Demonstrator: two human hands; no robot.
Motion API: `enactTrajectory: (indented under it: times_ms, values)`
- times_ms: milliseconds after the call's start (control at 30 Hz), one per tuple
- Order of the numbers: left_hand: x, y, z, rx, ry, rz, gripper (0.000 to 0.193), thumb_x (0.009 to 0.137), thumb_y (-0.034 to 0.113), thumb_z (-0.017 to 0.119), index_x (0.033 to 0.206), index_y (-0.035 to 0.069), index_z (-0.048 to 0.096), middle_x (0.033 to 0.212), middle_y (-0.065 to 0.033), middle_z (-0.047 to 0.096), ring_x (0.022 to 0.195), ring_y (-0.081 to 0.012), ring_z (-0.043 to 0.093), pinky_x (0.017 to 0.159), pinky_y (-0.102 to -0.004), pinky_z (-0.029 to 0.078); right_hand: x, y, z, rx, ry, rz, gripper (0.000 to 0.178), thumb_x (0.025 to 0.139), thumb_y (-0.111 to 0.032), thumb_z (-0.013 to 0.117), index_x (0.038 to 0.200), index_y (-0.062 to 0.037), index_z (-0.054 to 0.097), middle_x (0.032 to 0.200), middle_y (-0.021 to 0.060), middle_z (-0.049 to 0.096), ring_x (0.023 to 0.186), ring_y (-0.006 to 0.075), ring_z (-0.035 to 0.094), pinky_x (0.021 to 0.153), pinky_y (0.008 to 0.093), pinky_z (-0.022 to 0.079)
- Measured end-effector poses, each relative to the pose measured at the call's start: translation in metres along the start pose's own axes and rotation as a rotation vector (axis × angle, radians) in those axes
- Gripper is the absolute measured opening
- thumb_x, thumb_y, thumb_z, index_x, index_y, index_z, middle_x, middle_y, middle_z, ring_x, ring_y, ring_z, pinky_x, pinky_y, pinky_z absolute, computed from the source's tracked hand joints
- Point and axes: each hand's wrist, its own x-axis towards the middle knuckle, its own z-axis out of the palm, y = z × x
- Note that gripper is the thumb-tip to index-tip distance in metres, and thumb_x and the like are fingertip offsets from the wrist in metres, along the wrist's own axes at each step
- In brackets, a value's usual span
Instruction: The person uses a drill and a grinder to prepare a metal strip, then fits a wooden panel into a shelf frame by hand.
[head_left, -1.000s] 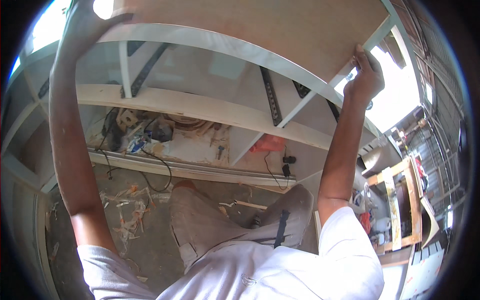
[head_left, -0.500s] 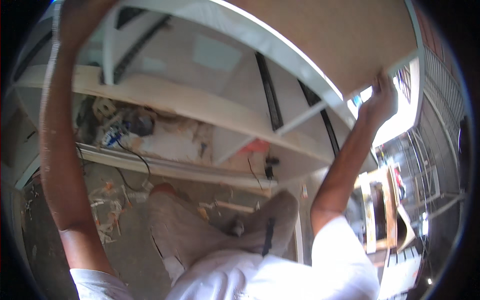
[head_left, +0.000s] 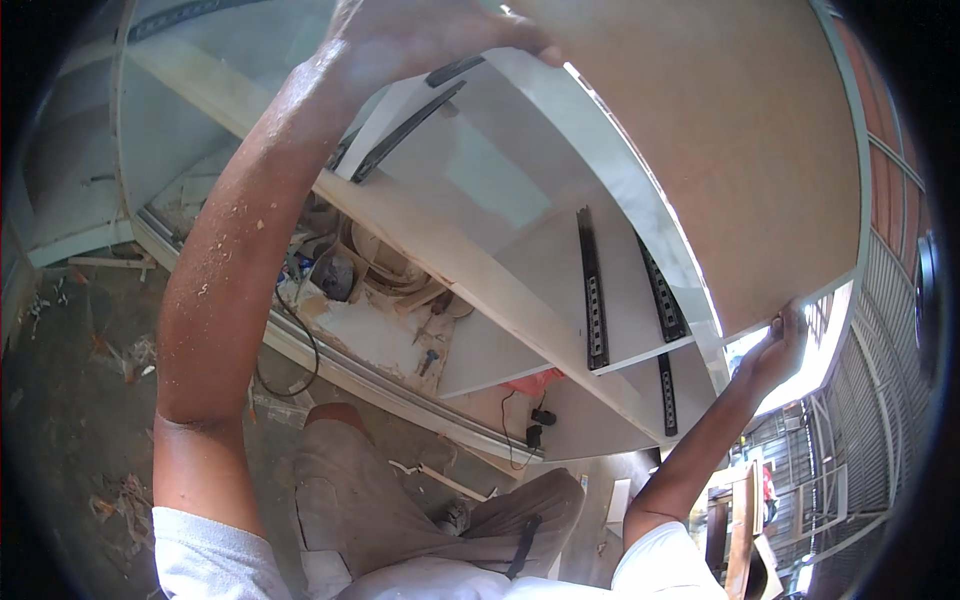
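A large drawer (head_left: 720,170) with a brown bottom and white sides fills the upper right, tilted in front of a white cabinet frame (head_left: 430,245). My left hand (head_left: 430,38) reaches up and closes its fingers over the drawer's upper left edge. Down at its lower right corner, my right hand (head_left: 782,345) grips the rim, fingers partly hidden behind it. Inside the cabinet are black drawer slides, one upright-looking slide (head_left: 593,290) near the middle and another slide (head_left: 410,130) further left.
Within the cabinet's lower bay lie a dark cup-like container (head_left: 338,272), a cable (head_left: 290,375) and dusty scraps. Debris (head_left: 130,350) litters the floor at left. Wooden furniture (head_left: 740,520) stands at lower right, near a corrugated metal wall (head_left: 870,370).
My left hand has come rightward along the drawer's edge from the far upper left. The drawer and my right hand sit lower in view, and the cabinet appears turned as the view shifted.
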Motion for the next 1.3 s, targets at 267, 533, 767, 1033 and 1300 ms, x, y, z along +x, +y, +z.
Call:
enactTrajectory:
  times_ms: [267,533,767,1033,1300]
  values:
    - [-0.017,-0.012,0.011,0.041,0.166,0.151,0.081,0.065,0.031,0.091,0.135,0.004,0.06,0.071,-0.0057,0.072,0.054,-0.0115,0.065,0.057,-0.024,0.055,0.01,0.007,-0.007,0.002,-0.047,-0.001,0.014,0.093,0.0,0.066,0.103,0.0089,0.068,0.09,0.0074,0.066,0.079,0.0108,0.059,0.066,0.0213,0.044]
    - [-0.008,-0.011,-0.008,-0.198,-0.088,0.079,0.085,0.069,0.041,0.089,0.136,0.001,0.058,0.073,-0.0053,0.074,0.057,-0.0104,0.067,0.063,-0.0255,0.057,0.006,0.003,-0.006,0.033,-0.028,0.019,0.016,0.091,0.001,0.068,0.104,0.01,0.067,0.09,0.0079,0.065,0.08,0.0107,0.058,0.068,0.0212,0.042]
    - [0.007,-0.032,0.013,0.127,-0.034,0.031,0.101,0.067,0.059,0.086,0.142,0.0,0.051,0.088,-0.0066,0.077,0.074,-0.017,0.073,0.075,-0.0293,0.059,0.001,-0.005,-0.001,0.004,-0.021,0.03,0.019,0.089,-0.005,0.074,0.104,0.006,0.069,0.089,0.005,0.064,0.079,0.0105,0.055,0.071,0.0237,0.042]
    - [0.008,-0.043,0.018,0.156,0.237,0.311,0.089,0.054,0.057,0.092,0.125,0.008,0.068,0.097,-0.0127,0.073,0.088,-0.0262,0.071,0.086,-0.0362,0.056,-0.009,-0.017,0.0,0.019,-0.031,0.106,0.025,0.09,-0.006,0.072,0.111,0.0069,0.067,0.098,0.0088,0.067,0.087,0.0138,0.059,0.077,0.0261,0.046]
    - [0.011,-0.049,0.025,0.12,0.272,0.312,0.086,0.054,0.037,0.096,0.126,0.0,0.066,0.108,-0.0126,0.075,0.097,-0.0242,0.071,0.09,-0.0374,0.056,-0.027,-0.03,0.008,0.051,-0.038,0.2,0.034,0.093,-0.008,0.067,0.122,0.0081,0.063,0.111,0.0121,0.067,0.106,0.0187,0.06,0.096,0.0324,0.045]
